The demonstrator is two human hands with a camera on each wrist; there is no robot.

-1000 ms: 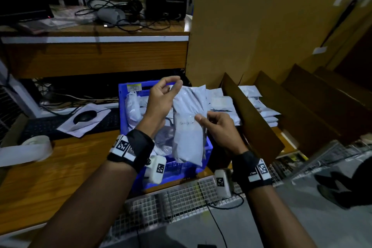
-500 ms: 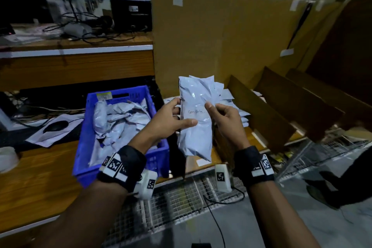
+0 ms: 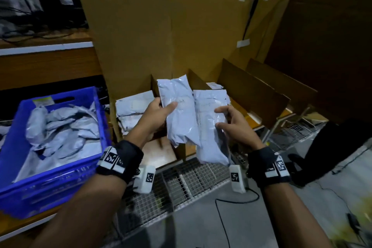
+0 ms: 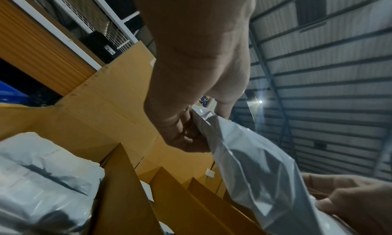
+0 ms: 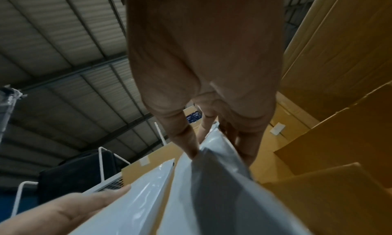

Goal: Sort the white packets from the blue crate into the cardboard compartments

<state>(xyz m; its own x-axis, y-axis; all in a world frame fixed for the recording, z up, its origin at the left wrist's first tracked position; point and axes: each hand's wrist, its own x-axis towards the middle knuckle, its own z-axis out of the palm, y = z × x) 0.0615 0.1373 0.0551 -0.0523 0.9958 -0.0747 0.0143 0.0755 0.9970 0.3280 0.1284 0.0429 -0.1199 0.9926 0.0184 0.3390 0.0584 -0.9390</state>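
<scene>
Tall cardboard compartments (image 3: 237,90) stand right of the blue crate (image 3: 18,147). Above them, the left hand (image 3: 155,115) pinches one white packet (image 3: 179,110) between thumb and fingers; the right hand (image 3: 235,125) grips another packet (image 3: 209,127) likewise.

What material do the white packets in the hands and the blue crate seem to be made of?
The two soft white packets look like thin glossy plastic film: they crease and catch highlights. The rigid blue crate seems to be moulded plastic, with an even colour and a cut-out handle slot. Neither can be confirmed by look alone.
</scene>
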